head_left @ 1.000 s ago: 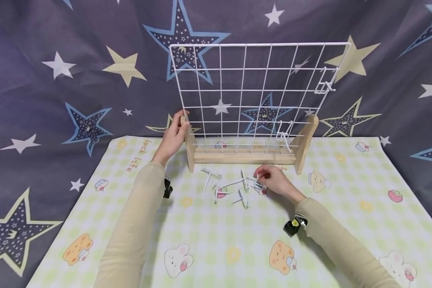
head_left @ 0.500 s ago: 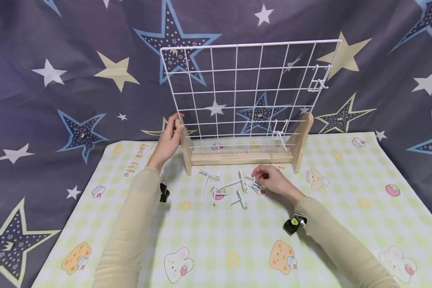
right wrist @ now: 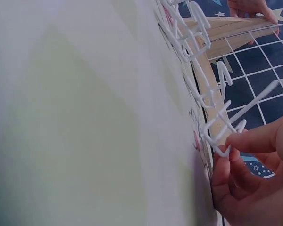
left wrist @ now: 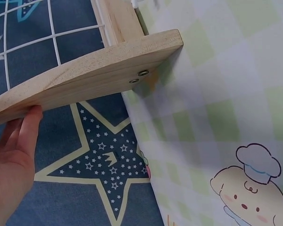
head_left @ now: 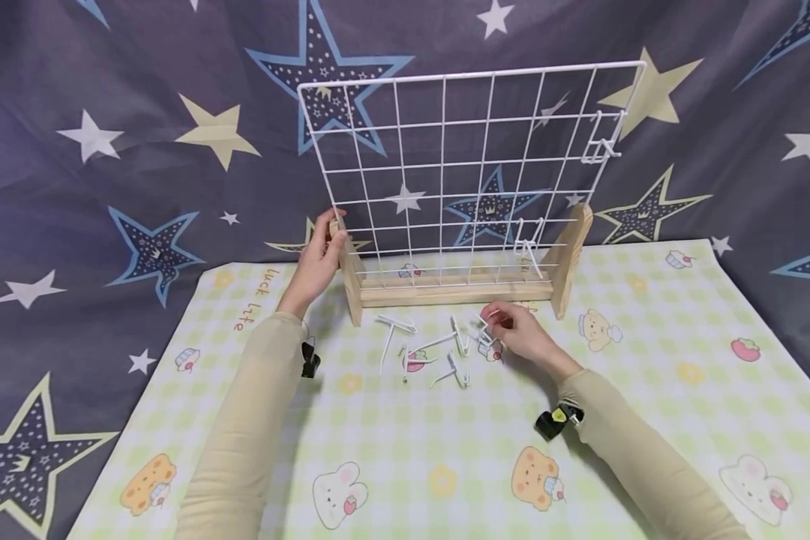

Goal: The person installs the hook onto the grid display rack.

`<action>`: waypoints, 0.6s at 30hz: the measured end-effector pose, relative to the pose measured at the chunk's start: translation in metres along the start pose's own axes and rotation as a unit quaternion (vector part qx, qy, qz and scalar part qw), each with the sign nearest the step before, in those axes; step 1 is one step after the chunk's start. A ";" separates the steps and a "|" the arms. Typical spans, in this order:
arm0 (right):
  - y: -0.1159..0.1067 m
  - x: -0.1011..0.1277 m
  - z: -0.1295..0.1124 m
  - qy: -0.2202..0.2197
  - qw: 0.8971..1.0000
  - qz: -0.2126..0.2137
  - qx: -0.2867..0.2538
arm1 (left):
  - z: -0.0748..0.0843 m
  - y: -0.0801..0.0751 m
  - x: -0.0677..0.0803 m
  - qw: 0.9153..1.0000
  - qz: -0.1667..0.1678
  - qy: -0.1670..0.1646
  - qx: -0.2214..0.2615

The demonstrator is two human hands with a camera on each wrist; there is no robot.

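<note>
Wire grid panel (head_left: 444, 76), white, one: upright between a left wooden upright (head_left: 351, 285) and a right wooden upright (head_left: 570, 259), joined by a wooden crossbar (head_left: 455, 293).

Mounted hooks, two: an upper one (head_left: 601, 148) at the grid's far right edge; a lower one (head_left: 529, 246) near the right upright.

Left hand (head_left: 316, 262): gripping the left upright, thumb on the near side.

Right hand (right wrist: 259, 165): thumb and fingers pinching one white hook (right wrist: 243, 114) by an end of its frame, on the near side of the crossbar. Whether the hook clears the cloth cannot be told.

Loose hooks, four, on the checked cloth (head_left: 439, 442), left of the right hand: far-left (head_left: 393, 325), near-left (head_left: 407, 361), centre (head_left: 457, 336), near-right (head_left: 455, 370).

Risks, as judged: the end pinch could let the hook swivel or slip; its prong could catch the nearby centre hook and drag it along; a careless push by the left hand could skew the stand or jolt the mounted hooks.
</note>
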State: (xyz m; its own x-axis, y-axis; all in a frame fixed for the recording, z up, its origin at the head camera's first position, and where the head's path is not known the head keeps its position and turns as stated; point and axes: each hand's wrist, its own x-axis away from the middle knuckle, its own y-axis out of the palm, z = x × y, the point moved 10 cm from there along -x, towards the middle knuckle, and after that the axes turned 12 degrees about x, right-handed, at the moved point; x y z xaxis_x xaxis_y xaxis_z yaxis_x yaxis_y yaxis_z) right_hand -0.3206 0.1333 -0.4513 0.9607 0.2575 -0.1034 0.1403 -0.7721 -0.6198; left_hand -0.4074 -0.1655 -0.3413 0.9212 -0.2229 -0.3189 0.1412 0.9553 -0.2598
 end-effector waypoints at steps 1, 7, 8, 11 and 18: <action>-0.001 0.000 0.001 0.004 1.000 0.006 -0.001 | 0.001 0.001 0.000 1.000 -0.003 -0.002 0.004; -0.006 0.002 0.004 0.019 0.999 0.026 -0.028 | 0.028 0.008 0.008 1.000 -0.016 -0.011 0.007; -0.008 0.003 0.004 0.021 0.999 0.028 -0.032 | 0.032 0.010 0.010 1.000 -0.017 -0.011 0.002; -0.012 0.004 0.003 0.020 0.998 0.036 -0.045 | 0.035 0.010 0.011 1.000 -0.016 -0.012 0.001; -0.022 0.003 -0.021 -0.009 0.995 0.063 -0.074 | 0.011 0.005 0.003 1.000 -0.008 -0.006 0.000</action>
State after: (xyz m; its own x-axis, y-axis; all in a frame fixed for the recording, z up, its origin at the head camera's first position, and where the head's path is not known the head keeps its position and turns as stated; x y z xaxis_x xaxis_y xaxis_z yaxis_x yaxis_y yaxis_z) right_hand -0.3157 0.1394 -0.4216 0.9686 0.1629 -0.1877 0.0543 -0.8756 -0.4800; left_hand -0.3999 -0.1592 -0.3334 0.9229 -0.2368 -0.3036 0.1568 0.9513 -0.2653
